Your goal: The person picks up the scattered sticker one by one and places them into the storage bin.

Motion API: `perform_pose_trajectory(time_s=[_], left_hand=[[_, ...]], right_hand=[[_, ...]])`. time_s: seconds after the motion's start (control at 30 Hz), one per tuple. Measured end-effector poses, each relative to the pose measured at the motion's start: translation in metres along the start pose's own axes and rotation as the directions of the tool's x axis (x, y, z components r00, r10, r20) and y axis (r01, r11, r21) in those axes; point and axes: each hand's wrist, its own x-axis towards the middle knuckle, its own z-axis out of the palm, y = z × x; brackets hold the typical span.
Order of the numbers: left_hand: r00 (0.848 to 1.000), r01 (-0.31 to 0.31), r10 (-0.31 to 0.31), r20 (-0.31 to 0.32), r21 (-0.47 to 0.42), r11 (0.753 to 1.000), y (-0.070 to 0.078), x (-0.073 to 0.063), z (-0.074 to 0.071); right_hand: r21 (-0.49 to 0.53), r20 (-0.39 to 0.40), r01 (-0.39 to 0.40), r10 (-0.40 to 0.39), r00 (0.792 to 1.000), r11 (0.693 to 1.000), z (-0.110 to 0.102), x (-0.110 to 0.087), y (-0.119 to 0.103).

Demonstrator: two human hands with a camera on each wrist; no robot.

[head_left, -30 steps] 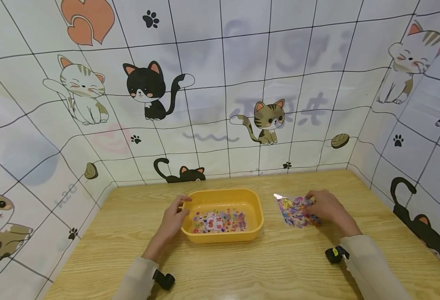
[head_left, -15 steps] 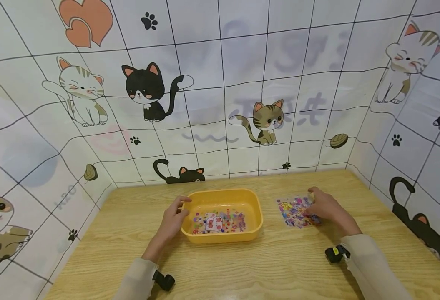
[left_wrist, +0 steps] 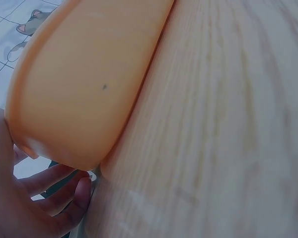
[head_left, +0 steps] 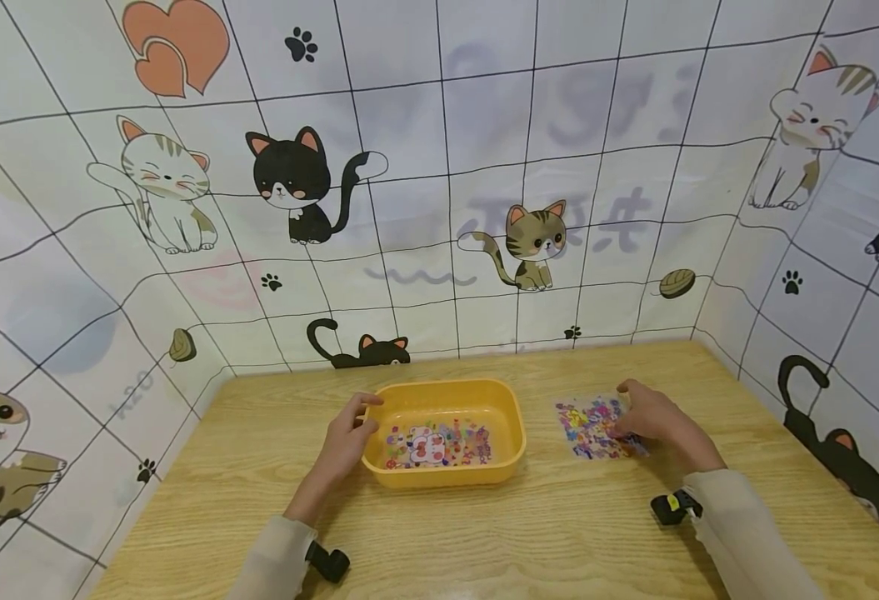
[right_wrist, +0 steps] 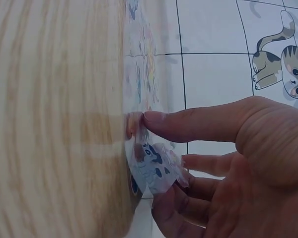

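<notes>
A person's left hand (head_left: 345, 433) grips the left rim of a yellow, rounded-rectangular plastic tray (head_left: 439, 477) on a pale wood-grain table (head_left: 484, 542), while the right hand (head_left: 652, 417) pinches the right side of a flat, clear plastic packet (head_left: 595, 427) of multicoloured pieces, lying near the tray's right end but apart from it. The film looks thin and slick, so a loose pinch could let it slip; a hard tug on 1 spot could tear it, and any gap could scatter the contents. Across the table, too much weight from the left hand could tip or slide the tray. Only the head view shows inside the tray, where small bright pieces (head_left: 476, 450) lie about a pink-and-white cartoon figure (head_left: 427, 444); whether they are loose or under film is hard to tell. The right-wrist view reveals what the hand's back hides from above: a raised, bent edge (right_wrist: 159, 171) between thumb and fingers. The left-wrist view adds the tray's outer side, marked by 1 dark speck (left_wrist: 104, 87), and fingers curled at its end.
</notes>
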Motion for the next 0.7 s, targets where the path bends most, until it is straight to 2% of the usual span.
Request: perform_pose_trajectory(time_s=[0.23,0.7], left_hand=[[1.0,0.015,-0.015,-0.006,0.002,1.0,0.0014,-0.0006,0.0004],[1.0,0.001,-0.001,-0.008,-0.011,1.0,0.0005,0.0011,0.0004]], right_hand=[[0.038,0.029,0.007,-0.008,1.0,0.999,-0.0002,-0.0004,0.0011],[0.061,0.007,0.012,-0.012,1.0,0.998,-0.0012,-0.0005,0.0019]])
